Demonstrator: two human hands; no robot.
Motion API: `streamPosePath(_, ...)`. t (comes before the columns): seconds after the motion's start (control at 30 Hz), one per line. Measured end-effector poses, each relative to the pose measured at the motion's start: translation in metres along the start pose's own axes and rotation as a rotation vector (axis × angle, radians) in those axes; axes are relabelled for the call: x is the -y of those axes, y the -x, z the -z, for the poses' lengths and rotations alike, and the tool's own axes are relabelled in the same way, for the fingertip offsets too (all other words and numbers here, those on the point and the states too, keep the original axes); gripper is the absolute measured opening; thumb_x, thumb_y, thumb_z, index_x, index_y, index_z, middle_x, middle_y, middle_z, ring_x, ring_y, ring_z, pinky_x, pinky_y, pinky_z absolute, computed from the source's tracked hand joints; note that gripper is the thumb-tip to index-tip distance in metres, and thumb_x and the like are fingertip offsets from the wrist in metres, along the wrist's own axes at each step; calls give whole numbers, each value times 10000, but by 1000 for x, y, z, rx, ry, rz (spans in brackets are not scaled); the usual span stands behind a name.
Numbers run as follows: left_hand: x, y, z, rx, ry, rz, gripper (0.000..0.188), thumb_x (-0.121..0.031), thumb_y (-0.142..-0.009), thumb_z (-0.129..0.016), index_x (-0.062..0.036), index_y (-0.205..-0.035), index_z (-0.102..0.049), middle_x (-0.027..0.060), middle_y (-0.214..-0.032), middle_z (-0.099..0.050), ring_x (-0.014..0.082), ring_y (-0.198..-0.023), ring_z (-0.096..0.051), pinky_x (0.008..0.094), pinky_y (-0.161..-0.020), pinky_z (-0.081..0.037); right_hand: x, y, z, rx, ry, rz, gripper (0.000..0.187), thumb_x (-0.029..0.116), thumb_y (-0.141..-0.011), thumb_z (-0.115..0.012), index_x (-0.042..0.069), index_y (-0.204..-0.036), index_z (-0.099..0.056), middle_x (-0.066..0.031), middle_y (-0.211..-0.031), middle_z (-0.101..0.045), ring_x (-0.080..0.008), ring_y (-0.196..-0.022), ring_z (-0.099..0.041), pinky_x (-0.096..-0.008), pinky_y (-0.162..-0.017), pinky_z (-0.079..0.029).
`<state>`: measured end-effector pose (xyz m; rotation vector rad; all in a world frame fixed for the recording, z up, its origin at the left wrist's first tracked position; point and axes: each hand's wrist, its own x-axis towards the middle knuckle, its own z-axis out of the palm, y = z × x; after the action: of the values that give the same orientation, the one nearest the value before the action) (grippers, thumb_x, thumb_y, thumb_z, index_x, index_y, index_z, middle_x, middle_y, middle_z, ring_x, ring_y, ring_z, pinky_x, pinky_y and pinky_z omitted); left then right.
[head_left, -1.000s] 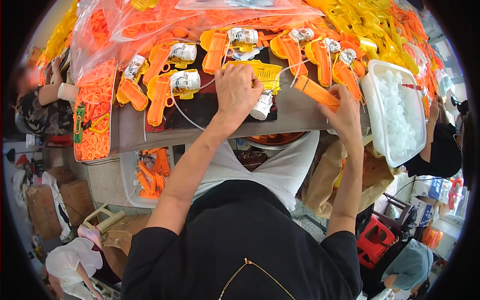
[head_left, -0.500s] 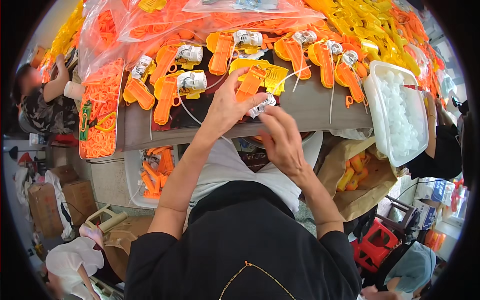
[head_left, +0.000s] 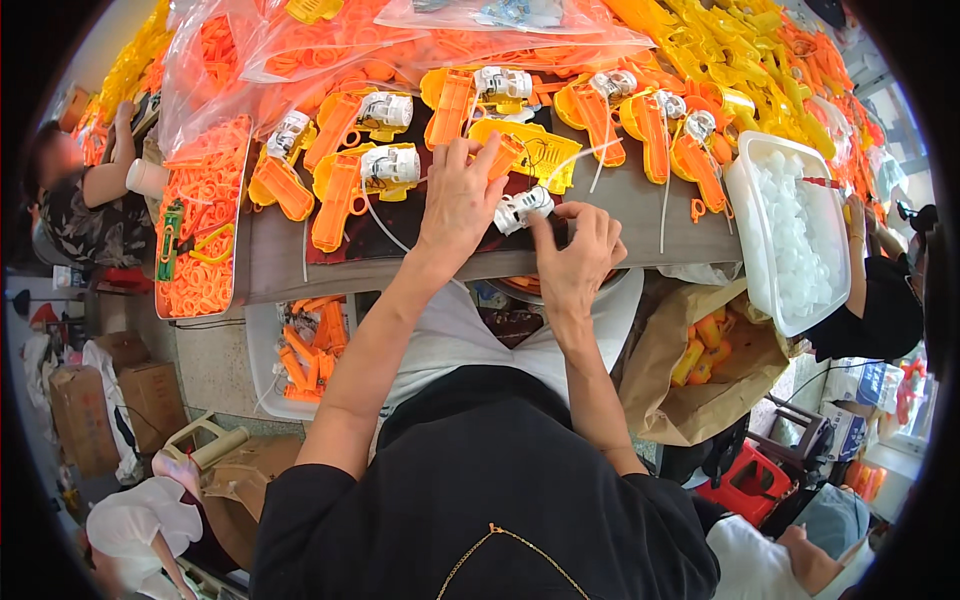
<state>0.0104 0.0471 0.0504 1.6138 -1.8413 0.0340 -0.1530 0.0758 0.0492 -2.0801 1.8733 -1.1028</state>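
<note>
A yellow toy-gun shell half (head_left: pixel 553 160) with an orange handle lies before me, tilted over the table mat. My left hand (head_left: pixel 458 205) is closed over the orange handle, covering most of it. Just below the shell hangs a small white cylindrical part (head_left: pixel 522 210) with dark markings and thin wires running to the shell. A pale thin tube (head_left: pixel 580 153) rises from it to the right. My right hand (head_left: pixel 582 250) has its thumb and curled forefinger at this part's right end. The left thumb is near its other end.
Several similar orange-and-yellow toy-gun halves (head_left: pixel 340 200) lie around the mat. A tray of small orange pieces (head_left: pixel 197 275) stands left; a white tub of translucent pieces (head_left: pixel 742 205) stands right. Bagged orange parts and yellow shells are piled behind. A paper sack (head_left: pixel 650 390) stands below, right. Other people sit nearby.
My right hand has come in to the white cylindrical part, its fingers curling. The left hand has shifted slightly right, and now covers more of the orange handle.
</note>
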Motion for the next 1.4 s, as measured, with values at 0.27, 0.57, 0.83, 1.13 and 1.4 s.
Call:
streamPosePath(0.27,-3,2,-3,-16,66,46,547,-156,-843,-750,-53,-1353,-579,119,-1068,-528,307,-1039,-503,401,-887,-500,8,-2,-4,42,-14,-19,440,360,-884,-738,44,-1156,-598,-73,-1096,-637,-258,-1071,-541,-418,-960,-342)
streamPosePath(0.57,-4,0,0,-21,129,91,543,-143,-841,-748,-55,-1352,-584,125,-1036,-542,309,-1007,-511,399,-885,-492,21,-3,-13,90,-280,-81,361,271,-875,-771,36,-1054,-562,-87,-986,-600,-227,-887,-559,-390,-905,-386)
streamPosePath(0.83,-1,0,0,17,186,127,556,-162,-844,-755,-69,-1367,-588,131,-1036,-537,314,-1013,-509,402,-928,-461,25,-11,-11,77,-455,-155,307,144,-872,-725,0,-1063,-534,-148,-1023,-524,-313,-884,-578,-428,-818,-460)
streamPosePath(1.13,4,1,-1,8,147,97,559,-203,-857,-752,-70,-1374,-586,129,-1048,-542,315,-1034,-510,406,-949,-458,-25,-93,9,133,-114,86,246,182,-841,-749,38,-998,-626,-133,-1054,-607,-254,-923,-597,-411,-819,-494)
streamPosePath(1.4,-13,-3,-8,-146,196,174,480,-144,-792,-780,-55,-1240,-632,130,-1060,-648,328,-1015,-567,398,-888,-511,-22,-104,-15,157,-122,419,183,234,-913,-677,169,-1065,-755,-35,-1172,-622,-251,-1146,-521,-448,-1019,-335)
